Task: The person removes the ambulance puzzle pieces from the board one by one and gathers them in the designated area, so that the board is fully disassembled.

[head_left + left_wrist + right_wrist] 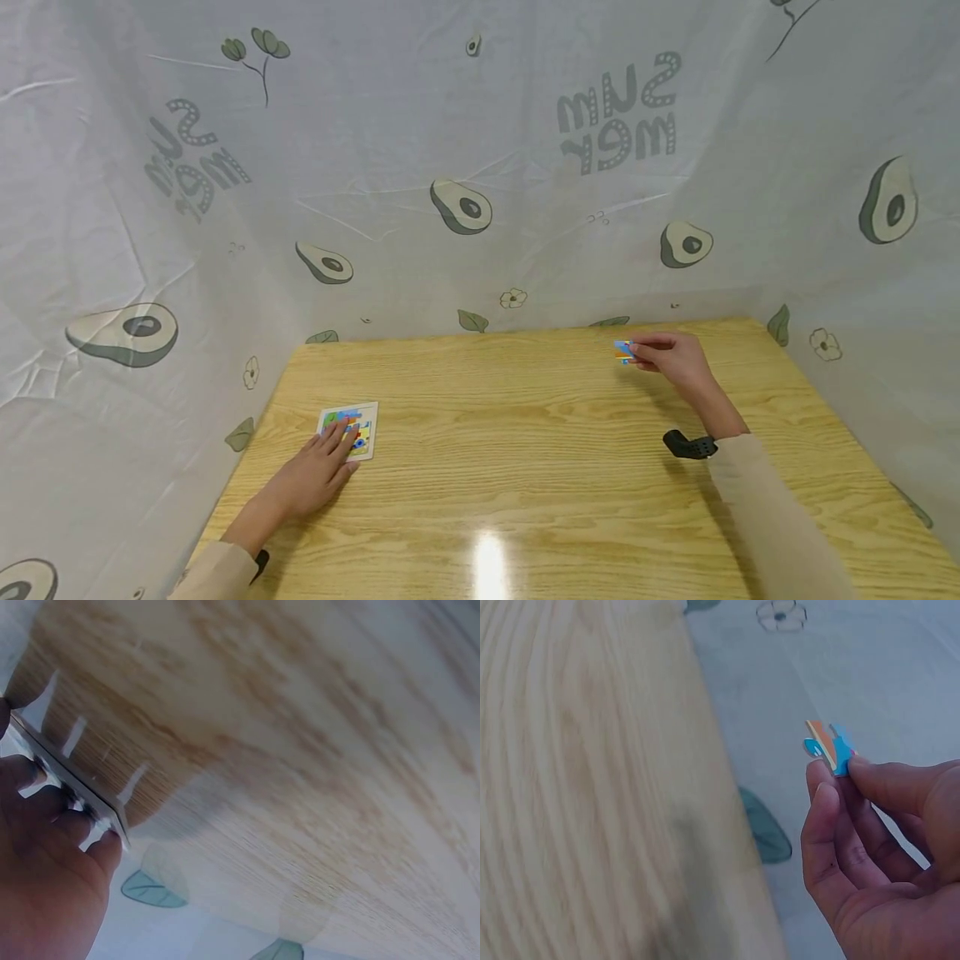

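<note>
Left hand: fingers extended, resting on puzzle board, lower left of head view. Right hand: pinching puzzle piece, centre right, well apart from puzzle board.

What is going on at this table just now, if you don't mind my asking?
A person is working with both bare hands at a wooden table. The left hand lies with its fingers over a colourful, pale-framed puzzle board at the table's left side. The right hand pinches a small blue and orange puzzle piece in the air toward the far right. At this moment the piece is well apart from the board.
</note>
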Demonstrator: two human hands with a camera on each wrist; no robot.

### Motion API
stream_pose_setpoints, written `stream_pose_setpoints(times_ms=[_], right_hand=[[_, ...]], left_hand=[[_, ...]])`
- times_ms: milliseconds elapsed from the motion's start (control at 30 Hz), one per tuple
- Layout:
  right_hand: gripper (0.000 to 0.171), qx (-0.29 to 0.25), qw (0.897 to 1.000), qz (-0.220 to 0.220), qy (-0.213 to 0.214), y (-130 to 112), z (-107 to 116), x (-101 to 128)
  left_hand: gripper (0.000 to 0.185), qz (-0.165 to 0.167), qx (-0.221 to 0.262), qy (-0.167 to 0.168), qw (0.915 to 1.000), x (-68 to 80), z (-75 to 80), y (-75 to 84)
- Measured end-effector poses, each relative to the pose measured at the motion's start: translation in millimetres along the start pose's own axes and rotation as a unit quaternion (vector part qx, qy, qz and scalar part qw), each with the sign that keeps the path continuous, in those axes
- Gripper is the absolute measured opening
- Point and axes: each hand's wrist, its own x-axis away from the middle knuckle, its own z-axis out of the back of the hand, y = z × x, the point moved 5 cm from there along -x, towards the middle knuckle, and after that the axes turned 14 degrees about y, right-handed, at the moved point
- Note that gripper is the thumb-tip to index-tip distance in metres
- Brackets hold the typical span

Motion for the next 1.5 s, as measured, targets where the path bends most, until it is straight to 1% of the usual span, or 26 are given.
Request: stream_pose_setpoints(times_ms=[167,267,500,667,833,1067,1333,1500], right_hand=[[0.048,0.020,1.000,-0.002,0.002,17,19,2],[0.047,0.027,1.000,-0.011,-0.003,24,26,5],[0.046,0.054,0.998,-0.030,-0.003,42,41,11],[0.047,0.065,0.997,-0.044,-0.009,51,45,13],[0.045,0.083,0.995,-0.043,-0.017,55,46,15],[0.044,0.099,0.995,-0.030,-0.006,56,49,14],[0.048,0.093,0.994,-0.057,-0.006,60,55,13],[0.044,0.119,0.992,-0.037,-0.003,62,60,12]], left_hand=[[0.062,-0.001,-0.001,0.005,1.0000,0.6,2.5,0.8],[0.063,0.004,-0.004,0.000,1.0000,0.9,1.4,-0.3],[0.062,-0.005,0.001,0.003,1.0000,0.1,-1.5,0.7],[0.062,-0.006,0.000,0.001,1.0000,0.7,-4.0,1.2],[0.062,-0.004,0.002,0.003,1.0000,0.8,-2.1,2.0],[0.062,-0.001,0.009,0.004,1.0000,-0.4,-0.5,1.0],[0.062,-0.001,0.005,0.006,1.0000,-0.6,-1.4,-0.3],[0.061,-0.002,0.004,0.008,1.0000,-0.7,-2.8,0.2]])
